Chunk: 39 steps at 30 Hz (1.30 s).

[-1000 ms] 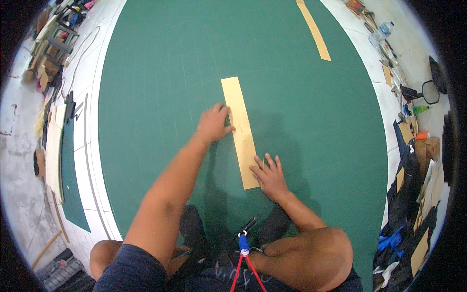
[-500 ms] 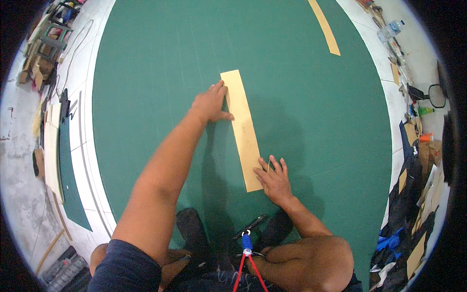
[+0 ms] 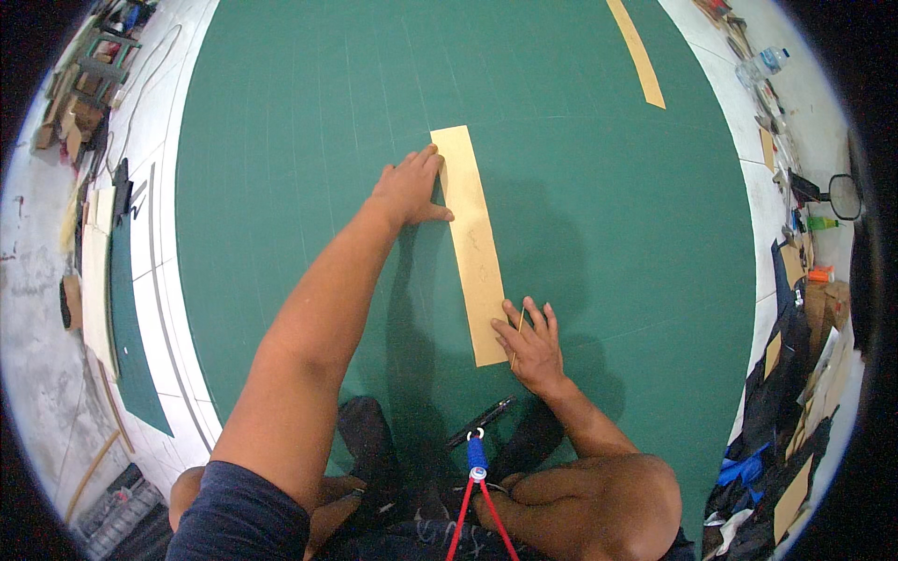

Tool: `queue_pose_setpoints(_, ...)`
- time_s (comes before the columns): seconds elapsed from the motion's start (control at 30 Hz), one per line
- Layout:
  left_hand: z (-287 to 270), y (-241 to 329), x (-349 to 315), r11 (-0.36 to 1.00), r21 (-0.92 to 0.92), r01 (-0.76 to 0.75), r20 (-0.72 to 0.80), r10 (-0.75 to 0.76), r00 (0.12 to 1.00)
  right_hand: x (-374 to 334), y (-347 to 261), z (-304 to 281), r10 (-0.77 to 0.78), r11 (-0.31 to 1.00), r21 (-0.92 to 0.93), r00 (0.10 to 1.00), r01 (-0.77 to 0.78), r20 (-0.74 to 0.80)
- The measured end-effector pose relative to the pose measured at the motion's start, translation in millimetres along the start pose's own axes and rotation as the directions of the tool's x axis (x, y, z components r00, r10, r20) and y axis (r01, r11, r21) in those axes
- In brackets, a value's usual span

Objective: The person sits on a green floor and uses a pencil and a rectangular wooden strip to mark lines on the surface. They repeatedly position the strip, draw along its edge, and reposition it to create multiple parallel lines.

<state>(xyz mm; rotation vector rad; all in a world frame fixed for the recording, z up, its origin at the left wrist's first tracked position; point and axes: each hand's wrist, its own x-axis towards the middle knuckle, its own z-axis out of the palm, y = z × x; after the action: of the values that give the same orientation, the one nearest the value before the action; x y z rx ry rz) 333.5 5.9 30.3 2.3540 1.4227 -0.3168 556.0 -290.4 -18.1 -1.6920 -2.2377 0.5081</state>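
A long tan cardboard strip (image 3: 475, 248) lies flat on a green cloth (image 3: 281, 215), slanting slightly with its near end to the right. My left hand (image 3: 412, 187) rests along the strip's left edge near the far end, fingers and thumb spread and touching it. At the near end, the fingertips of my right hand (image 3: 533, 346) press on the strip's right edge. A thin yellowish stick (image 3: 520, 323) sits between the right fingers; its kind is too small to make out. Faint marks show on the strip's surface.
Another tan strip (image 3: 641, 56) lies on the cloth at the far right. A black object (image 3: 482, 421) lies between my feet, near a blue-and-red cord (image 3: 477, 458). Along the right wall stand a plastic bottle (image 3: 762, 65) and piled scraps; a stool (image 3: 105, 61) is at the far left.
The view has shifted slightly. The strip's far end sits a little farther away, and both hands keep nearly the same places on it. The strip's faint marks show more clearly.
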Motion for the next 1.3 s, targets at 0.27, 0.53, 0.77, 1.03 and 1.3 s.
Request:
queue_pose_setpoints(0.27, 4, -2, 7, 0.998, -0.049, -0.027, 0.021, 0.028, 0.999, -4, 2, 2, -0.001, 0.999, -0.042, 1.0, 0.001, -0.001)
queue_pose_setpoints(0.53, 16, -6, 8, 0.997, 0.03, -0.065, -0.032, 0.066, 0.997, 0, 4, 3, -0.02, 0.999, -0.027, 1.0, 0.02, -0.013)
queue_pose_setpoints(0.77, 15, 6, -1, 0.994, 0.104, -0.026, -0.078, 0.034, 0.996, 0, 5, 2, -0.044, 0.998, -0.044, 0.998, 0.042, -0.046)
queue_pose_setpoints(1.03, 12, 5, -2, 0.994, 0.11, -0.026, -0.075, 0.035, 0.997, 0, 7, 5, -0.081, 0.994, -0.072, 0.995, 0.077, -0.056)
queue_pose_setpoints(1.3, 10, 5, -2, 0.995, 0.1, -0.016, -0.062, 0.022, 0.998, -2, 9, 8, -0.1, 0.994, -0.061, 0.991, 0.095, -0.087)
